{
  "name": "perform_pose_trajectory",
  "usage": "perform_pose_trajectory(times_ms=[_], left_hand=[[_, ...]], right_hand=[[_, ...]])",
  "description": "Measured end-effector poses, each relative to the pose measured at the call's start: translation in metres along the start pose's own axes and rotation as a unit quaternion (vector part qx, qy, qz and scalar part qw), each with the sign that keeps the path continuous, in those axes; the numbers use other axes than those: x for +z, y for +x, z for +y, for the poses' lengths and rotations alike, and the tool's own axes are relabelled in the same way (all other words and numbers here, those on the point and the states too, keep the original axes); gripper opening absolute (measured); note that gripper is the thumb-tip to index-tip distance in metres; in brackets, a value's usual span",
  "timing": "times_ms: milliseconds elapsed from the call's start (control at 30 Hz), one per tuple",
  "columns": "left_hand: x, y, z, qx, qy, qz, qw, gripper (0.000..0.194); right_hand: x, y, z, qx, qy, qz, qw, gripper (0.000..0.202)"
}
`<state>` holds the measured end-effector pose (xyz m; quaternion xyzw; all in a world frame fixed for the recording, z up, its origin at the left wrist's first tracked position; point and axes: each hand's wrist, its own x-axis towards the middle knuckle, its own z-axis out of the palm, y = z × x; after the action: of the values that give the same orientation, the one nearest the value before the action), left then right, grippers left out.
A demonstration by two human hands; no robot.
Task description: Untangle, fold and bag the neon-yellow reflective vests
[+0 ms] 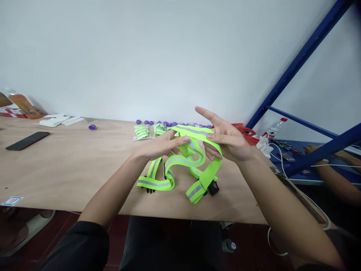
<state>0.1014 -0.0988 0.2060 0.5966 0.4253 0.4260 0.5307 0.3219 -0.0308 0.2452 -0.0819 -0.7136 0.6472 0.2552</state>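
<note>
A neon-yellow reflective strap (180,162) with grey stripes and black buckles hangs in loops above the wooden table (70,169). My left hand (158,147) pinches one part of the band near its top. My right hand (227,141) grips the strap on the right, index finger stretched out, with the band running down from it to a black buckle (213,187) on the table. The lower loops rest on the tabletop.
Two bagged folded straps (149,131) and a row of purple caps (169,123) lie by the wall. A black phone (27,140), papers and packets sit far left. A red bag (248,133), bottle, cables, blue rack and another person's arm (335,177) are at right.
</note>
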Motion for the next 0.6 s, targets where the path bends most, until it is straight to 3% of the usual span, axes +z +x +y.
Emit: perform_pose_trajectory(times_ms=[100, 300, 467, 600], left_hand=[[-0.002, 0.003, -0.002, 0.003, -0.039, 0.015, 0.999, 0.055], [-0.023, -0.007, 0.017, -0.03, 0.108, -0.112, 0.987, 0.033], [-0.047, -0.021, 0.043, -0.063, 0.167, -0.087, 0.98, 0.037], [-0.065, -0.036, 0.067, 0.017, 0.153, -0.073, 0.985, 0.051]], right_hand=[[-0.007, -0.004, 0.006, 0.011, -0.001, 0.024, 1.0, 0.082], [-0.024, -0.008, 0.0, -0.053, -0.038, 0.118, 0.991, 0.053], [-0.031, -0.014, -0.014, -0.104, -0.054, 0.146, 0.982, 0.056], [-0.04, -0.02, -0.029, -0.042, -0.125, 0.113, 0.985, 0.052]])
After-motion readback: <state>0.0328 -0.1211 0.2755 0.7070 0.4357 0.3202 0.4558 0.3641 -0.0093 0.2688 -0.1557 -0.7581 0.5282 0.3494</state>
